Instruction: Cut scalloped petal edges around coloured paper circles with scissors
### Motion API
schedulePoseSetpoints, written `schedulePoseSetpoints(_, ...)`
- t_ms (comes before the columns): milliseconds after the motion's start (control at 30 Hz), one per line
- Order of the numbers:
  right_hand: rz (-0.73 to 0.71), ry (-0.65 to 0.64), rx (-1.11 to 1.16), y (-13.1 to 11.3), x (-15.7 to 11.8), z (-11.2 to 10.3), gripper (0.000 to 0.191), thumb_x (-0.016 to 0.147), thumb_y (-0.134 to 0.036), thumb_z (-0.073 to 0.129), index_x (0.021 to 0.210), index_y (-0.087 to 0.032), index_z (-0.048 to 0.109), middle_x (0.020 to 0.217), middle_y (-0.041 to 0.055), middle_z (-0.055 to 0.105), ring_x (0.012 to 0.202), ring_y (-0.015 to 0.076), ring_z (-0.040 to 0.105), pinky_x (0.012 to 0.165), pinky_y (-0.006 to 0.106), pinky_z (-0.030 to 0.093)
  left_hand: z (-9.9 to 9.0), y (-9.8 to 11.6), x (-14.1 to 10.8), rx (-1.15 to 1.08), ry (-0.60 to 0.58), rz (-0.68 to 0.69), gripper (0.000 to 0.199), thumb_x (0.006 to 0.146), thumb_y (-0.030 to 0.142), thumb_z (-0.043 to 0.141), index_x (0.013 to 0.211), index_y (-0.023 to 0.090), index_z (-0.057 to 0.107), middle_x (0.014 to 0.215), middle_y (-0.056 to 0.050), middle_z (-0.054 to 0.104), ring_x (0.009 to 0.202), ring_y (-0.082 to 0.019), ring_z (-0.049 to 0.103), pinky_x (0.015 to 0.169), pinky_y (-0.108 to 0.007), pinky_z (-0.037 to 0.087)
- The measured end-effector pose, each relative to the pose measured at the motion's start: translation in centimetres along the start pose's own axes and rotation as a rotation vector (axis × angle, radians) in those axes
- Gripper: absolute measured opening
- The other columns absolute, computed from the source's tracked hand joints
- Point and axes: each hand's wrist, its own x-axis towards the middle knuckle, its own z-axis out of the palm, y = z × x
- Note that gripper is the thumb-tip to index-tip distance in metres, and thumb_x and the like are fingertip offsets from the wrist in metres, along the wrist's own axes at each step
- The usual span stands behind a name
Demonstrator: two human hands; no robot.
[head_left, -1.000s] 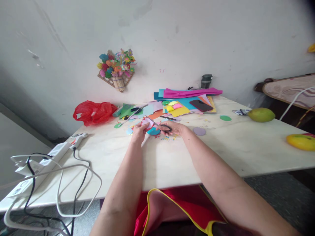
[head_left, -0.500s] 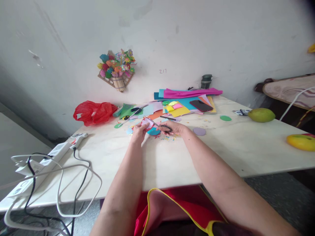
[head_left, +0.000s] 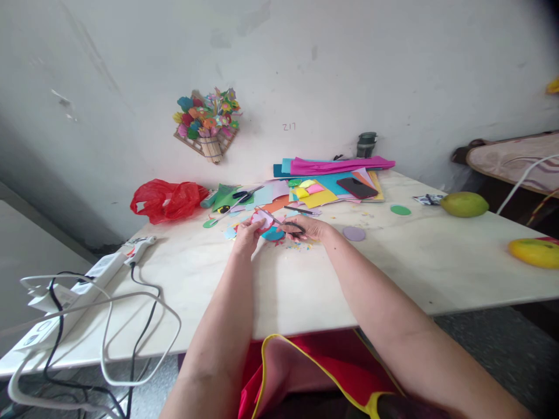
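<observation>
My left hand (head_left: 247, 235) pinches a small paper piece (head_left: 262, 219), pale pink with a red edge. In my right hand (head_left: 309, 227) are black-handled scissors (head_left: 293, 227), their blades pointing up and left at the paper's right side. Beneath the hands lies a blue paper disc (head_left: 273, 234), partly covered, with small coloured scraps (head_left: 297, 246) scattered near it. A lilac disc (head_left: 354, 233) lies right of my right hand. A dark pen-like stick (head_left: 301, 210) is just behind that hand.
Coloured sheets (head_left: 321, 196) and a phone (head_left: 357, 188) lie at the back. A second pair of scissors (head_left: 244, 195) and a red bag (head_left: 168, 199) are at back left. A power strip (head_left: 72, 302) with looping cables occupies the left. Mangoes (head_left: 464, 204) sit right.
The paper piece has shifted very slightly in my left hand beside the scissor blades. Both arms have stayed almost in the same place.
</observation>
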Motion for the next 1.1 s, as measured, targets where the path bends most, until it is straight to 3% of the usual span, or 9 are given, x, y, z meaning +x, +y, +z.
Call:
schedulePoseSetpoints(367,-0.034,-0.001,-0.023,0.49,0.37,-0.23,0.028,0.080,-0.041,0.061,0.081,-0.013,0.058,0.050,-0.0038,0.055,0.032,0.0038,0.039,0.027,0.016,0.019,0.03,0.03,0.04,-0.006,0.005,0.002,0.030,0.045,0.021,0.082,0.070,0.012,0.068,0.071,-0.004,0.069,0.064,-0.014,0.064,0.067,-0.028,0.053)
schedulePoseSetpoints(1100,-0.063,0.007,0.008,0.33,0.47,0.11,0.026,0.081,-0.039,0.059,0.085,-0.014,0.055,0.054,-0.0041,0.057,0.034,0.0043,0.044,0.027,0.015,0.020,0.28,0.30,-0.20,-0.026,-0.001,-0.012,0.031,0.046,0.021,0.082,0.072,0.012,0.067,0.069,-0.003,0.068,0.063,-0.014,0.064,0.068,-0.028,0.053)
